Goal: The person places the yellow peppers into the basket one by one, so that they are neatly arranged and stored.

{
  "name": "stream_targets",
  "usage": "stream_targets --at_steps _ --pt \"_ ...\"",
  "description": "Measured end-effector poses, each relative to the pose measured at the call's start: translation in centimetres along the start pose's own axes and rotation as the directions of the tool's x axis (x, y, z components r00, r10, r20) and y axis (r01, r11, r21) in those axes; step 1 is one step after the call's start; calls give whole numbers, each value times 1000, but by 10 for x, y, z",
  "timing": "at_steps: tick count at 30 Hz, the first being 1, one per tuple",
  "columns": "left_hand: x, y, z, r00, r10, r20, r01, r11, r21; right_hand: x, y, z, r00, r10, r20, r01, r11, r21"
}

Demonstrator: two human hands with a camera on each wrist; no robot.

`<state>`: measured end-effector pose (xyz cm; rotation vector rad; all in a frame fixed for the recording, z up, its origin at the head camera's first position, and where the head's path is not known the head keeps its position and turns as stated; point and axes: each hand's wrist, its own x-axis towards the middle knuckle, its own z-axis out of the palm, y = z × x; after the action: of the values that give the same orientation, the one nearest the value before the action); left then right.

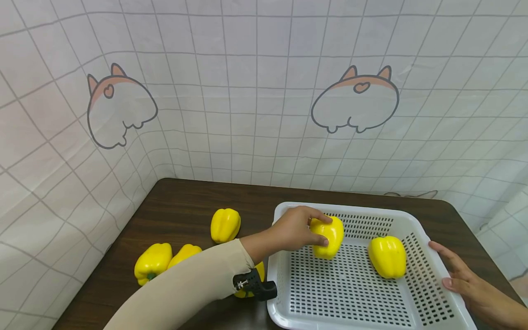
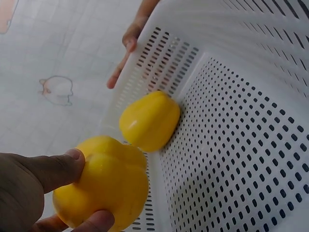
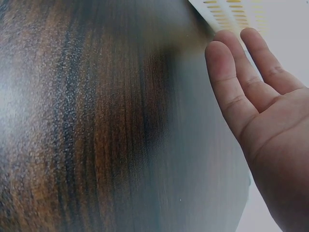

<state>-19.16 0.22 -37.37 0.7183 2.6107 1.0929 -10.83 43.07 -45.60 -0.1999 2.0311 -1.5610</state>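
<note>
My left hand grips a yellow bell pepper between thumb and fingers, over the left part of a white perforated plastic basket. In the left wrist view the thumb presses one side of this held pepper and fingertips show at its lower side. Another yellow bell pepper lies inside the basket near its right wall. My right hand rests at the basket's right rim, thumb and index finger spread apart. The right wrist view shows its fingers extended against the basket's outside.
Left of the basket on the dark wooden table lie more yellow bell peppers: one near the back, one farther left, and others partly hidden behind my left sleeve. A white checked curtain hangs behind the table.
</note>
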Motion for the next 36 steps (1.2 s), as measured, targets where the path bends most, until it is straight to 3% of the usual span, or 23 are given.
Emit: stream_targets --at_steps 9,22,36 --pt "5 9 7 1000 -14 -1 14 1000 -2 0 3 -2 999 -26 18 26 1000 10" --pt "13 21 23 997 -79 -15 79 996 -30 0 4 -2 999 -44 27 44 999 4" --pt "20 24 37 997 -74 -25 74 997 -5 0 5 -2 999 -32 13 33 999 -27"
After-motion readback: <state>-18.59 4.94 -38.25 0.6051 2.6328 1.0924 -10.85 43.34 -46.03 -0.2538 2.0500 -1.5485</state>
